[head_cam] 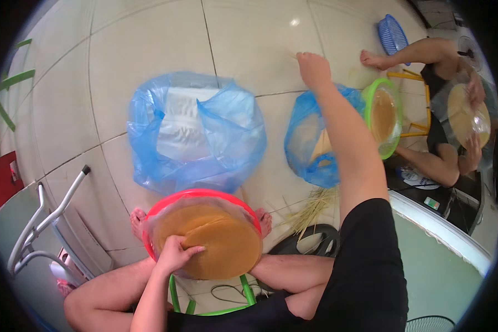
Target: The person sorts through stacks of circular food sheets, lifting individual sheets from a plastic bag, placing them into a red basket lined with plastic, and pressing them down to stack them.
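In front of me a red basin (199,192) lined with thin plastic sits between my knees. Round, flat brown sheets (228,257) lie stacked at its top. My left hand (176,254) grips the near-left part of the top sheet, thumb on its face. My right hand (314,69) is stretched far forward over the floor, closed, with a thin pale strip (291,54) showing at its fingers, blurred. Beneath my right arm lies a blue plastic bag (301,137) holding pale sheets. A larger blue bag (236,124) with white material inside stands beyond the basin.
Thin straw-like strips (315,207) lie on the tiled floor by a dark round object (330,236). At the right, another person (440,50) holds a round sheet (460,116) near a green basin (370,120). A blue basket (392,35) stands behind. Metal chair legs (58,209) are at left.
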